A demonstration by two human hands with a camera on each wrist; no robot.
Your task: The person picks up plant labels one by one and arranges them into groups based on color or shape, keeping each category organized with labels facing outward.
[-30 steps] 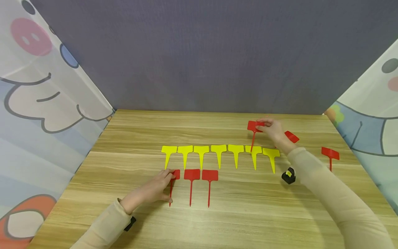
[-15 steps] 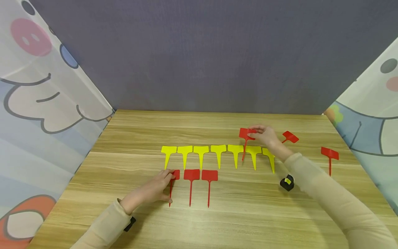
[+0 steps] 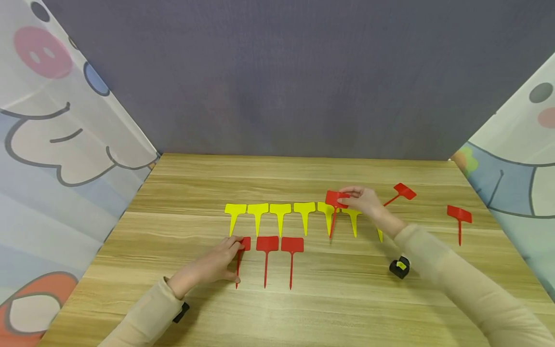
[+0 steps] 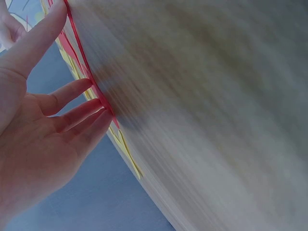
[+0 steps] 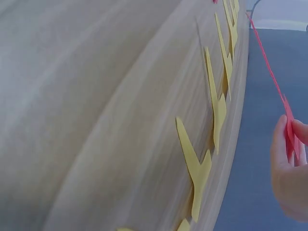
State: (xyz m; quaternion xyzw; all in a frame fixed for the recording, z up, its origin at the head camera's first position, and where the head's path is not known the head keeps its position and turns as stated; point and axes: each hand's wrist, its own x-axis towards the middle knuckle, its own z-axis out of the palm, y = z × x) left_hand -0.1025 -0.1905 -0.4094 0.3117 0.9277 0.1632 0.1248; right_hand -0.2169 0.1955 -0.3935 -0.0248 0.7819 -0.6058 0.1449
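My right hand (image 3: 364, 200) pinches a red T-shaped plant label (image 3: 333, 197) by its plate, with the stake pointing down toward me. In the right wrist view that label (image 5: 289, 127) is held up between thumb and fingers, above the table. It overlaps the row of yellow plant labels (image 3: 305, 207) in the head view. My left hand (image 3: 212, 262) rests on the leftmost red label (image 3: 247, 242), fingertips at its plate and thumb near the stake's tip. In the left wrist view the hand's fingers (image 4: 72, 91) are spread and fairly straight. Beside it lie two more red labels (image 3: 267, 243).
Toward the right of the wooden table (image 3: 347, 303) lie two loose red labels, one tilted (image 3: 405, 191) and one nearly upright (image 3: 459, 213). A black device (image 3: 400, 267) shows at the right wrist. A grey panel (image 3: 277, 86) stands behind the table, with printed cloth at both sides.
My right hand has moved left and toward me with the red label, from behind the yellow row to over it. The left hand has stayed in place.
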